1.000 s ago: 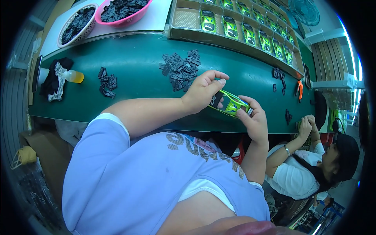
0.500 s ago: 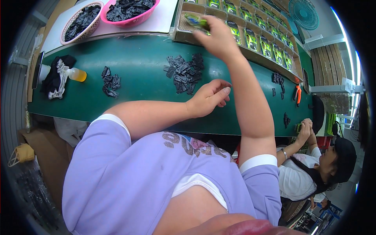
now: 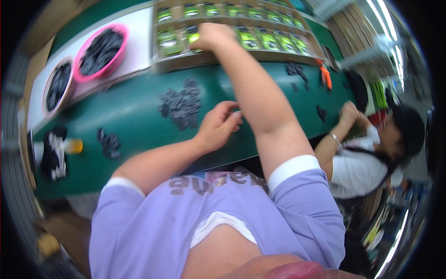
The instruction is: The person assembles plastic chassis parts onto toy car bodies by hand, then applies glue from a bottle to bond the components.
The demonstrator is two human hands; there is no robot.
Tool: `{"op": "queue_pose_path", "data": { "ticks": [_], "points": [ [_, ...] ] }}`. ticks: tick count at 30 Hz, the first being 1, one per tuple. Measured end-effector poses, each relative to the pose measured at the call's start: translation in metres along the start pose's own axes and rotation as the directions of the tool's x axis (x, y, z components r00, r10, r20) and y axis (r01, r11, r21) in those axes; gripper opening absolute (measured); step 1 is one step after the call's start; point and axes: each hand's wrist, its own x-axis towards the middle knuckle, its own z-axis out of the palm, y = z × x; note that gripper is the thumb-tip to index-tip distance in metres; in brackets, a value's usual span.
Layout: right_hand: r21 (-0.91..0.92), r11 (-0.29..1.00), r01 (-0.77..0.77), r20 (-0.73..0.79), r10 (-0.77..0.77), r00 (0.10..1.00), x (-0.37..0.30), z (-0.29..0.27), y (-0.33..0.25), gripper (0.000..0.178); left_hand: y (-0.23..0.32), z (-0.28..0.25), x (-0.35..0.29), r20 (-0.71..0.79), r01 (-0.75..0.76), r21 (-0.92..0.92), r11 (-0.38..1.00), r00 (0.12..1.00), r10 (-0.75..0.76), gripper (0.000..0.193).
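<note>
Corner pack (image 3: 169,44) sits in the box (image 3: 179,62) now, my right hand (image 3: 213,36)'s shifted to the next pack (image 3: 192,33), can't tell if gripping; left hand (image 3: 218,126) stays half-curled.

Free tabletop (image 3: 138,122) between black piles (image 3: 181,106)

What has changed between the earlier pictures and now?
The right hand carried the green strapped item forward and left to the cardboard tray; its front-left compartment, bare at first, now holds it. That hand is now at the next compartment, its grip unclear. The left hand let go and remains over the table. The dark strip pile stayed.
</note>
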Motion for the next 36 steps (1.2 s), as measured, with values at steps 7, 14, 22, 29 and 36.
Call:
{"op": "queue_pose_path", "data": {
  "ticks": [7,14,22,29,36],
  "points": [
    [0.081,0.997,-0.012,0.087,0.005,0.996,-0.007,-0.005,-0.021,0.049,-0.016,-0.016,0.001,0.068,-0.037,-0.044,0.998,0.997,0.040,0.032],
    [0.913,0.384,0.140,-0.218,0.169,0.961,0.000,0.027,0.055,0.057,-0.004,-0.001,-0.006,-0.073,-0.227,0.078,0.971,0.970,0.233,0.051],
    [0.944,-0.018,-0.329,0.283,-0.466,0.838,-0.201,0.043,0.138,0.038,0.022,0.001,-0.009,0.049,-0.515,0.762,0.394,0.652,0.757,0.085],
    [0.974,0.099,-0.203,0.213,-0.107,0.971,-0.251,0.067,0.150,0.032,0.026,0.003,-0.005,0.408,-0.488,0.815,0.311,0.866,0.290,0.061],
    [0.123,0.670,-0.732,-0.517,0.673,0.529,-0.261,0.078,0.288,0.035,0.027,-0.004,-0.001,0.270,-0.355,0.898,0.260,0.911,0.310,0.054]
  ]
}}
